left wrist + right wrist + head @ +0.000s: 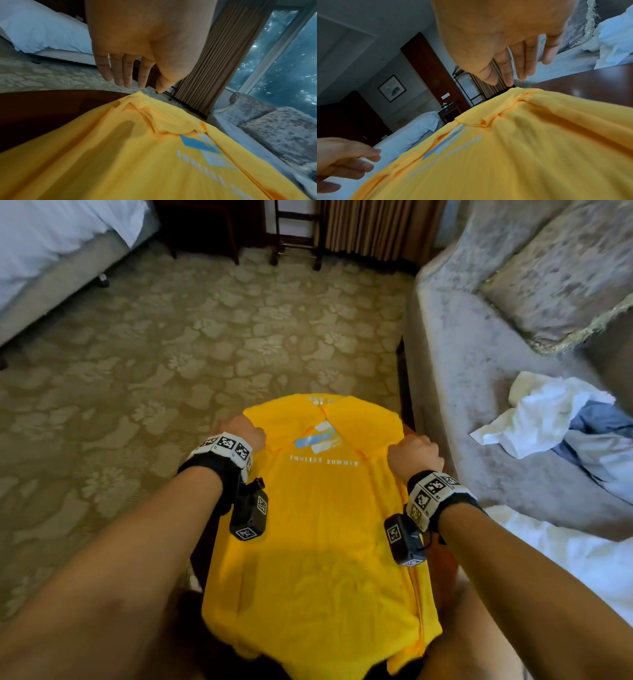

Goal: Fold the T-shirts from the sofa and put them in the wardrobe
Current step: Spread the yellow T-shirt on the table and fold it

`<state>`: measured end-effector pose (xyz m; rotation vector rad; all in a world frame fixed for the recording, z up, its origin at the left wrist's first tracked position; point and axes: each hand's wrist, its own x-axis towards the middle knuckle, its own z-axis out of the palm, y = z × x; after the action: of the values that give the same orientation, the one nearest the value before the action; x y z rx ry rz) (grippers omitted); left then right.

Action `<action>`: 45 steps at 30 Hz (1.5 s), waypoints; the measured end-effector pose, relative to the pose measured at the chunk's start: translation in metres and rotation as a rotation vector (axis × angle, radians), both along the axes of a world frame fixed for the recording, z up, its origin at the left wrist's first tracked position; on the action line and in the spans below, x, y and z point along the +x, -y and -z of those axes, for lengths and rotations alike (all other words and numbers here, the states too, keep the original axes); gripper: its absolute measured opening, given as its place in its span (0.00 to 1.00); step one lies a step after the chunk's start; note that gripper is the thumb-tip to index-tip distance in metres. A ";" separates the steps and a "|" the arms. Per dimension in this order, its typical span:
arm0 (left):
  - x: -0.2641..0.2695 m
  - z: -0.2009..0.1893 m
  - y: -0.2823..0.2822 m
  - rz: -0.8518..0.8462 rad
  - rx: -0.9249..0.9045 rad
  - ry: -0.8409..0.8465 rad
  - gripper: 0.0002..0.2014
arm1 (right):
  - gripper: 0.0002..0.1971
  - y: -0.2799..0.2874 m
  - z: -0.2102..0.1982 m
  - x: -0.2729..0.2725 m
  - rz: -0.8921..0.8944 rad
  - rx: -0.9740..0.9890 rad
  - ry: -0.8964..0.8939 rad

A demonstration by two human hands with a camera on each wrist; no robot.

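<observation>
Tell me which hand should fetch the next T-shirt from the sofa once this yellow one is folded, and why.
Right. The right hand is at the sofa-side edge of the yellow T-shirt, nearest the crumpled white and blue clothes on the sofa. The left hand is on the far side and would likely have to cross over.

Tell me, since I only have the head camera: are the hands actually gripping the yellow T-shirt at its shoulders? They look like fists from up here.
Observer: The left isn't. The left wrist view shows the left hand with its fingers hanging nearly straight above the yellow T-shirt, holding nothing.
Operator: And the right one?
Observer: In the right wrist view the right hand is loose too. Its thumb is clear of the fabric. The index fingertip ends right at the folded edge, and I can't tell whether it touches.
Operator: What is the shirt lying on?
Observer: A dark wooden table, whose polished top shows beside the fold.
</observation>
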<state>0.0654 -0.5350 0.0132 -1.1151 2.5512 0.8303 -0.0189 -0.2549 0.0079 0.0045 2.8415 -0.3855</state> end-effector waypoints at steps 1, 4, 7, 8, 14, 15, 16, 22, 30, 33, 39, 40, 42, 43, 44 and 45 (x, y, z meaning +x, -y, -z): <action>-0.019 0.006 0.012 -0.013 -0.007 -0.009 0.17 | 0.24 0.007 0.003 -0.019 0.010 0.002 -0.005; -0.072 0.034 0.041 -0.047 -0.032 0.059 0.23 | 0.30 0.028 0.020 -0.075 0.090 0.006 -0.011; -0.119 0.081 0.080 -0.143 0.001 0.053 0.30 | 0.37 0.049 0.041 -0.121 0.236 -0.040 0.106; -0.133 0.094 0.089 -0.095 0.022 0.084 0.26 | 0.39 0.053 0.047 -0.135 0.282 -0.080 0.146; -0.198 0.098 0.110 -0.053 0.141 0.095 0.25 | 0.25 0.076 0.061 -0.197 0.257 -0.463 0.165; -0.206 0.105 0.121 -0.043 0.119 0.040 0.22 | 0.24 0.077 0.061 -0.200 0.262 -0.521 0.118; -0.207 0.086 0.111 -0.116 0.170 0.001 0.15 | 0.26 0.077 0.060 -0.203 0.282 -0.570 0.069; -0.174 0.021 0.080 -0.434 0.295 -0.386 0.19 | 0.32 0.065 0.019 -0.172 0.358 -0.836 -0.139; -0.052 -0.028 0.033 -0.390 0.363 -0.687 0.15 | 0.15 0.013 -0.019 -0.079 0.319 -0.997 -0.214; 0.015 -0.001 0.009 -0.383 0.326 -0.695 0.10 | 0.16 -0.022 0.001 -0.030 0.300 -0.888 -0.203; 0.100 0.026 -0.016 -0.325 0.270 -0.574 0.25 | 0.22 -0.082 0.032 0.044 0.237 -0.645 -0.069; 0.104 0.023 -0.018 -0.337 0.266 -0.581 0.24 | 0.21 -0.083 0.030 0.048 0.248 -0.657 -0.092; 0.102 0.022 -0.018 -0.367 0.253 -0.557 0.17 | 0.16 -0.082 0.029 0.050 0.224 -0.671 -0.084; 0.099 0.022 -0.019 -0.376 0.258 -0.521 0.12 | 0.14 -0.078 0.025 0.051 0.190 -0.671 -0.048; 0.097 0.021 -0.020 -0.365 0.266 -0.479 0.09 | 0.11 -0.073 0.023 0.051 0.145 -0.652 -0.007; 0.095 0.020 -0.021 -0.324 0.276 -0.434 0.10 | 0.11 -0.068 0.021 0.052 0.085 -0.619 0.033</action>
<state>0.1605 -0.5139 -0.0066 -1.3986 2.4881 1.6076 0.0329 -0.1872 -0.0127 0.0089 2.5739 -1.2448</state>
